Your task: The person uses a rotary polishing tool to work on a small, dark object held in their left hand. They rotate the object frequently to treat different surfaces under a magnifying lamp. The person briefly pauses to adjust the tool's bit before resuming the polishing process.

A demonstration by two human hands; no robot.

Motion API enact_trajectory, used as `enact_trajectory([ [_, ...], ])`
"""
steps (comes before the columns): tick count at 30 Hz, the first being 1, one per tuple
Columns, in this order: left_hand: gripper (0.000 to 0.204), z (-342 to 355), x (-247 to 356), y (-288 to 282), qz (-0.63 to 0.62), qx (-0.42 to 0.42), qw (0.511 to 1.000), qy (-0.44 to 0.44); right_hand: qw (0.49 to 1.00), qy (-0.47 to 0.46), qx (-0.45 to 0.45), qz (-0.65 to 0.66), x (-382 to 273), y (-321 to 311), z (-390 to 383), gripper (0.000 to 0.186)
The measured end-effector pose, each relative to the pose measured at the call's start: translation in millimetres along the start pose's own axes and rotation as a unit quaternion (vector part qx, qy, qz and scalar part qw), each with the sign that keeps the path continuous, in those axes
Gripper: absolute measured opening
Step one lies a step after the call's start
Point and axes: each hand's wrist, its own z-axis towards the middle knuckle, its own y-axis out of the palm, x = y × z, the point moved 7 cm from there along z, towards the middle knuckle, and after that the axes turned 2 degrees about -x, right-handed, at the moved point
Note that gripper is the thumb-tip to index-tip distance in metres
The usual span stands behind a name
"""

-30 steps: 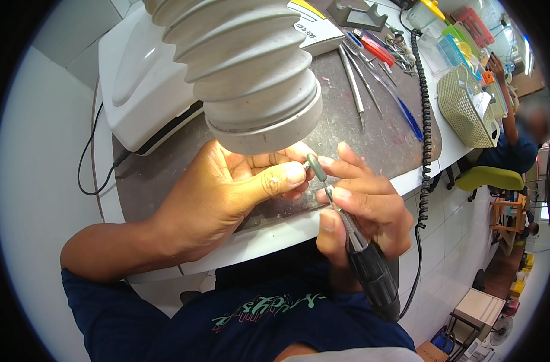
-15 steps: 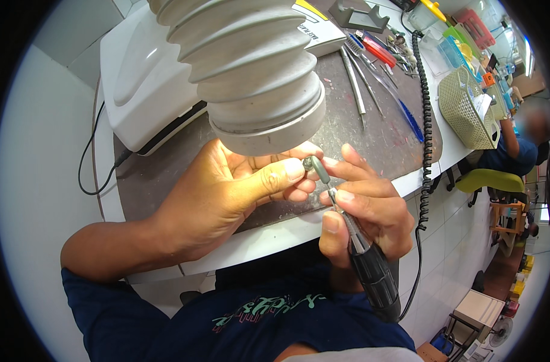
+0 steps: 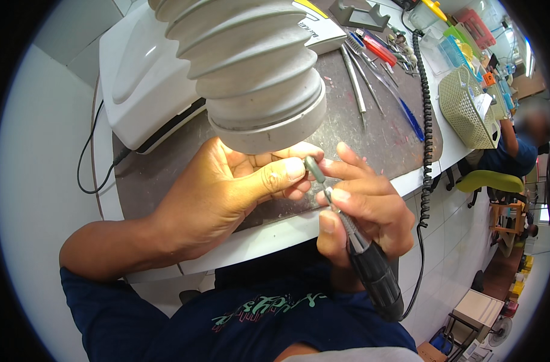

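My right hand [image 3: 371, 208] grips a black rotary handpiece [image 3: 376, 280] like a pen. A rounded grey-green polishing point [image 3: 314, 169] sits at its end. My left hand [image 3: 238, 181] pinches a tiny piece between thumb and fingertips. The polishing point meets that spot and mostly covers the piece, so I cannot make out its shape. Both hands nearly touch at the fingertips. Just above them hangs the mouth of a ribbed white hose [image 3: 269, 130].
A white machine [image 3: 145, 66] stands at the back left. Metal hand tools [image 3: 354, 78], a blue-handled brush [image 3: 412, 120] and a red-handled tool [image 3: 380, 51] lie behind right. The handpiece's coiled cord [image 3: 427, 133] runs past a woven basket [image 3: 465, 111]. A co-worker [image 3: 522, 148] sits far right.
The handpiece has tilted slightly, and its polishing point has shifted a little left, now covering more of the small piece. My left hand holds almost still.
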Motion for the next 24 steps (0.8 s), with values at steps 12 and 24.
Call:
enact_trajectory([
  [12,0.025,0.2,0.4,-1.6,-0.016,0.018,1.000,0.020,1.000,-0.015,0.005,0.011,0.9,-0.7,-1.1,0.021],
  [24,0.021,-0.3,3.2,-0.7,-0.028,0.030,0.999,0.031,1.000,-0.015,0.008,0.016,1.6,-0.8,-0.4,0.022],
])
